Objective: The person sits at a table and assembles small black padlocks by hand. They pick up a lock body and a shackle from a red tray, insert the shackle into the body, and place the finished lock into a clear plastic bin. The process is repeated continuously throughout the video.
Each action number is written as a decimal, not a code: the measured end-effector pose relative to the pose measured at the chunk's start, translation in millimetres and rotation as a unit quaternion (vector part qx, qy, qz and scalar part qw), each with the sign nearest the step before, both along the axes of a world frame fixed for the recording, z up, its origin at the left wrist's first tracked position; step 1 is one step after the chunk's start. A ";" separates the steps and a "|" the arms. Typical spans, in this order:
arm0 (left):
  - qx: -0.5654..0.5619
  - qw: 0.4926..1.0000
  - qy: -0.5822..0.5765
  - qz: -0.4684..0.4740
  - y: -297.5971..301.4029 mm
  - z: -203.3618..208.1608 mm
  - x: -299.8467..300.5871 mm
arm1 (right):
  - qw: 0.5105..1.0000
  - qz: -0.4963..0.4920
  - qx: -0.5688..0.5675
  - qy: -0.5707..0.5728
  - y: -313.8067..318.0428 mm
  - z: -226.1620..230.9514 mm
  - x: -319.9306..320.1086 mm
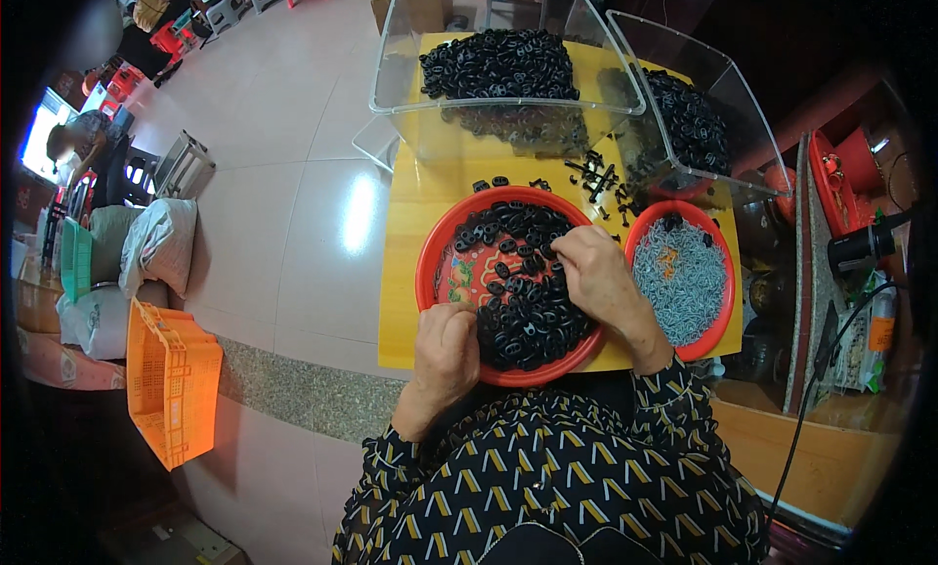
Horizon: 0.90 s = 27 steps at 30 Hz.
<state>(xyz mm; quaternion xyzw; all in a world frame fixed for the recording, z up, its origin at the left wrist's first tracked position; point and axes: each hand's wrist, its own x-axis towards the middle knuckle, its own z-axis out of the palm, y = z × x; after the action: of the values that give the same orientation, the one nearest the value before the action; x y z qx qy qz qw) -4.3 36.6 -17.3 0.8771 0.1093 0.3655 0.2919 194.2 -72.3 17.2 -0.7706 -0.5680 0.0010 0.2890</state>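
A round red tray [426,262] holds many small black oval plastic parts [528,321] with holes in them, heaped mostly at its near and far sides. Over the tray's near left rim, my left hand [447,348] is closed, and whatever its curled fingers may hold is hidden. My right hand [598,277] reaches in across the right rim, thumb and forefinger pinched just above the black parts. What lies in that pinch is too small to make out. Beside my right wrist stands a smaller red tray [633,242] full of small silvery metal pieces [681,286], perhaps screws.
On the yellow table [401,301], a clear bin [391,76] and a second clear bin [757,140] hold more black parts. Loose black pieces [598,184] lie between bins and trays. An orange basket [176,389] stands at left. A black cable [816,389] hangs at right.
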 end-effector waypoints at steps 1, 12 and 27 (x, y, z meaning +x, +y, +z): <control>-0.002 1.000 0.002 -0.003 0.6 0.1 1.1 | 1.000 -0.011 -0.002 -0.007 2.3 -2.6 2.0; -0.103 0.994 -0.029 -0.003 4.9 -1.7 0.1 | 0.995 -0.049 -0.060 -0.068 14.5 -15.4 -0.2; -0.180 0.982 -0.052 0.029 2.0 8.0 -4.0 | 0.997 -0.003 0.006 -0.074 9.4 -18.2 -0.1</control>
<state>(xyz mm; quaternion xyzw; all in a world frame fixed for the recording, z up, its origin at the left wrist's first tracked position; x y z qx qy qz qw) -8.3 38.6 -9.2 0.7869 0.1829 0.3929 0.4393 194.1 -62.8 -1.0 -0.7687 -0.5852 -0.0600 0.2510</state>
